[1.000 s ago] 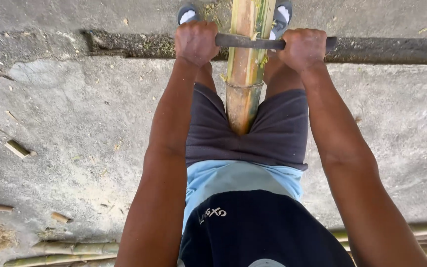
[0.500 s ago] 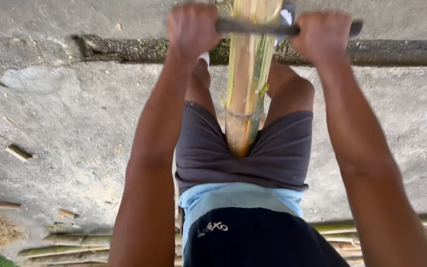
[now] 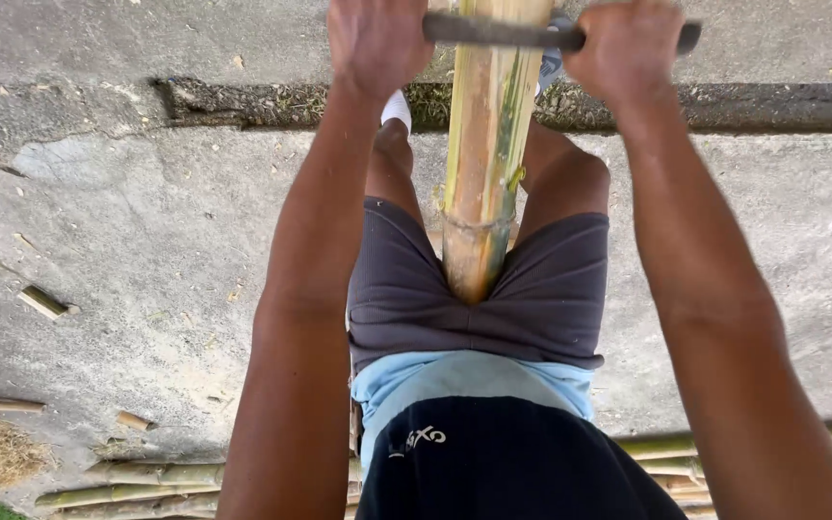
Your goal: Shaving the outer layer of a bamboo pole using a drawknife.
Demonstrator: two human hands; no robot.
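Two hands grip a dark metal blade (image 3: 517, 32) that lies crosswise over a thick bamboo pole (image 3: 486, 154) near the top of the frame: the left hand (image 3: 377, 40) is wrapped tight around the bar's left end at upper centre, and the right hand (image 3: 625, 48) is wrapped tight around its right end at upper right, both with fingers curled fully about the bar. The pole runs from the top edge down the middle of the frame and ends between the person's thighs, against grey shorts (image 3: 474, 299) (its lower end shows a ringed node and a pale cut tip). Below the shorts come a light blue hem and a black shirt. Cracked concrete floor (image 3: 146, 260) fills the left side, with a small bamboo offcut (image 3: 42, 301) at left and thinner bamboo poles (image 3: 137, 474) lying along the bottom edge.
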